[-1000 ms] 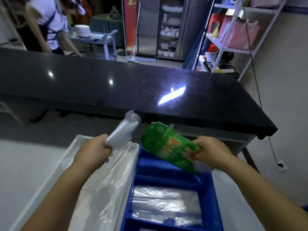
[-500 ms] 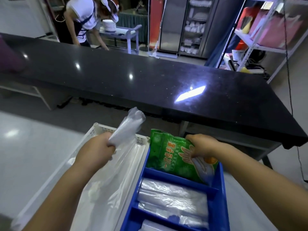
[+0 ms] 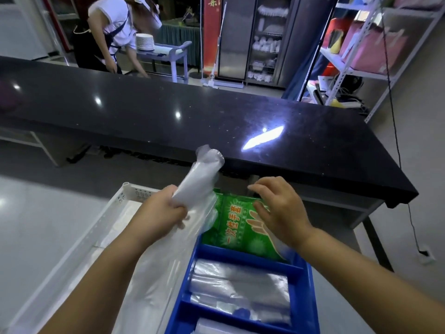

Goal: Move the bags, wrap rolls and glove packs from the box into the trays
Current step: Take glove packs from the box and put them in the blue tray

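My left hand [image 3: 160, 209] at frame centre clenched round a bunched clear plastic bag [image 3: 201, 175] over the white tray [image 3: 108, 213], my right hand [image 3: 280, 212] fingers spread and loose, hovering on the green glove pack [image 3: 237, 227] lying in the blue tray [image 3: 304, 283] top compartment

A green glove pack [image 3: 237, 227] with yellow print lay flat in the far compartment of the blue tray [image 3: 304, 280]; clear folded bags [image 3: 238, 288] filled the compartment nearer the camera; a translucent bundle of plastic bags [image 3: 199, 186] stood tilted over the white tray [image 3: 125, 196], its loose film draped down inside.
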Available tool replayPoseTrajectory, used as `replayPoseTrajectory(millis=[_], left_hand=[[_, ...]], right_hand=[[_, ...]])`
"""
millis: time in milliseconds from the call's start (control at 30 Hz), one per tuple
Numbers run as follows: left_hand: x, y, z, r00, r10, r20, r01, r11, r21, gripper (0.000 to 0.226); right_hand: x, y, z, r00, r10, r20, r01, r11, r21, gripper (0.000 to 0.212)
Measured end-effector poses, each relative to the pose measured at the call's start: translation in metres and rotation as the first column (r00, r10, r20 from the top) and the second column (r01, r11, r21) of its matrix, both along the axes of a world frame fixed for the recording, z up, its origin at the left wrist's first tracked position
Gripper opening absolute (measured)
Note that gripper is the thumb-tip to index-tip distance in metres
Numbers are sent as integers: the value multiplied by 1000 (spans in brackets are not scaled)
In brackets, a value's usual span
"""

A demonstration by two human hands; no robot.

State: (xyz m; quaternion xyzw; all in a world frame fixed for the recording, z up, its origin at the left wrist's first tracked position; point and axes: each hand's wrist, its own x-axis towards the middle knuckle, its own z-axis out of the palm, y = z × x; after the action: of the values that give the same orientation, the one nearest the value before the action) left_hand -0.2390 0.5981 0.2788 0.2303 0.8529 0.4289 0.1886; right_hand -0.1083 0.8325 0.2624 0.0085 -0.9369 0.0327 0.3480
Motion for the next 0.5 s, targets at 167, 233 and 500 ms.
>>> replayPoseTrajectory(millis=[167,233,500], left_hand=[[23,33,10,976,-163,147,155,986,61,32],[33,47,8,943,-276,187,271,961,51,25],[58,84,-10,823,-568,-27,560,818,-133,21]], right_hand=[[20,-23,-14,982,114,-149,-58,941,334,50],[23,-24,-20,989,93,-118,-39,918,396,56],[49,-11,-11,999,42,-9,-35,928,371,23]])
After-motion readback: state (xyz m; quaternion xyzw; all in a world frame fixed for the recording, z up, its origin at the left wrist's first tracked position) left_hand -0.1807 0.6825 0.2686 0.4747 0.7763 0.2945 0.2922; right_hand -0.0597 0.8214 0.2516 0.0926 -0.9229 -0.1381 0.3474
